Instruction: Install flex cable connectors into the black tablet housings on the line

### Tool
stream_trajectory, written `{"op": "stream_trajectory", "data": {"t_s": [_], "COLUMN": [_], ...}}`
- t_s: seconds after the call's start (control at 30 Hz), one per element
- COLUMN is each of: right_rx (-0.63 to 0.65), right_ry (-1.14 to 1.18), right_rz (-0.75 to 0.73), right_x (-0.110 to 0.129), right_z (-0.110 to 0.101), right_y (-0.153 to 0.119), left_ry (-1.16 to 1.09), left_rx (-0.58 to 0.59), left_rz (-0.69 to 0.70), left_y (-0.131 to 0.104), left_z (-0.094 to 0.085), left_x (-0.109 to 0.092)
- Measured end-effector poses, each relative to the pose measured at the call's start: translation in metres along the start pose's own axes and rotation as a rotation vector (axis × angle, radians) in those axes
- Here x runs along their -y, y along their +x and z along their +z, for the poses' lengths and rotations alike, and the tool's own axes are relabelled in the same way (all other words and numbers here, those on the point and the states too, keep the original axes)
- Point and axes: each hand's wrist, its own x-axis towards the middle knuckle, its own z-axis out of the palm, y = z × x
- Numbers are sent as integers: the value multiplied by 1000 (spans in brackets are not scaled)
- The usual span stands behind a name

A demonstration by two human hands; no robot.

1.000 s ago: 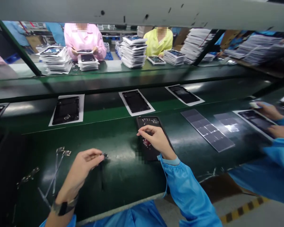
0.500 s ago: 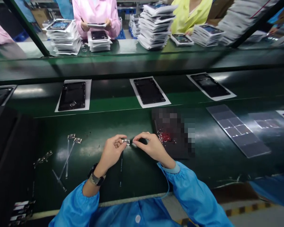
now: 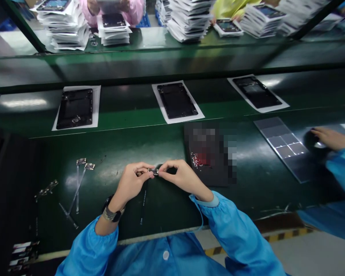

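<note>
Between thumb and fingers, my left hand (image 3: 133, 180) pinches a small circuit board (image 3: 154, 172). A thin dark ribbon cable (image 3: 144, 203) trails below it over the green bench. My right hand (image 3: 186, 178) is closed in a pinch at the board's right end; whatever sits between its fingertips is too small to make out. Right of it lies a black pad (image 3: 211, 177) with tiny red and white parts (image 3: 200, 159), partly pixelated. To the left, two more boards (image 3: 90, 166) with crossed ribbon cables (image 3: 76, 191) rest on the bench.
Black tablet housings (image 3: 177, 100) on white sheets line the ledge ahead. A clear divided sheet (image 3: 284, 147) lies right, near a co-worker's hand (image 3: 333, 138). Another circuit strip (image 3: 46, 189) and a dark box (image 3: 5, 184) are left. Stacks of sheets (image 3: 189, 19) stand behind, beside other people.
My right fingertips have come in against the board's right end. A co-worker's hand has appeared at the right. The view has tipped downward slightly.
</note>
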Motion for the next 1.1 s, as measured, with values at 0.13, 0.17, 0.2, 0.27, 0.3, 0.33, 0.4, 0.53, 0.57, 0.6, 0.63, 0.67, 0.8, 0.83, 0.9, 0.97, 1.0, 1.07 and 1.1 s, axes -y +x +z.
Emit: {"op": "stream_trajectory", "data": {"t_s": [0.13,0.17,0.2,0.27,0.3,0.33,0.4,0.53,0.57,0.6,0.63,0.67,0.8,0.83,0.9,0.97,1.0,1.07,1.1], "right_rx": [33,43,52,61,61,60,55,57,60,60,57,54,60,72,96,130,150,190,205], "right_ry": [-14,-21,-28,-42,-49,-58,-78,-108,-111,-114,-118,-122,-101,-78,-15,53,83,128,143], "right_rz": [19,24,28,30,30,30,30,45,54,65,76,86,91,86,77,73,73,72,71], "right_x": [-2,-2,-2,-2,-2,-2,-3,-4,-3,-3,-2,-2,-2,-2,-4,-5,-6,-5,-4], "right_z": [1,1,1,1,1,1,1,3,4,4,5,6,6,5,3,0,-1,-3,-3], "right_y": [0,-1,-1,-1,-1,-2,-2,-3,-3,-3,-3,-3,-4,-3,-3,-2,-2,-1,-1], "left_ry": [45,64,79,93,93,92,93,122,137,155,174,189,124,69,-47,-127,-147,-157,-153], "left_rx": [9,10,12,18,21,21,18,18,18,15,10,5,40,64,108,140,152,174,185], "left_rz": [-21,-22,-21,-20,-23,-28,-44,-78,-82,-84,-82,-79,-63,-64,-78,-99,-106,-115,-119], "left_y": [-1,-2,-2,-3,-4,-4,-4,-3,-3,-3,-3,-3,-1,0,2,4,5,5,5], "left_z": [-1,-1,0,0,1,1,2,3,4,4,4,4,0,-1,-5,-8,-9,-10,-11], "left_x": [-2,-3,-4,-5,-5,-5,-5,-4,-4,-4,-3,-3,0,0,1,2,2,1,1]}}
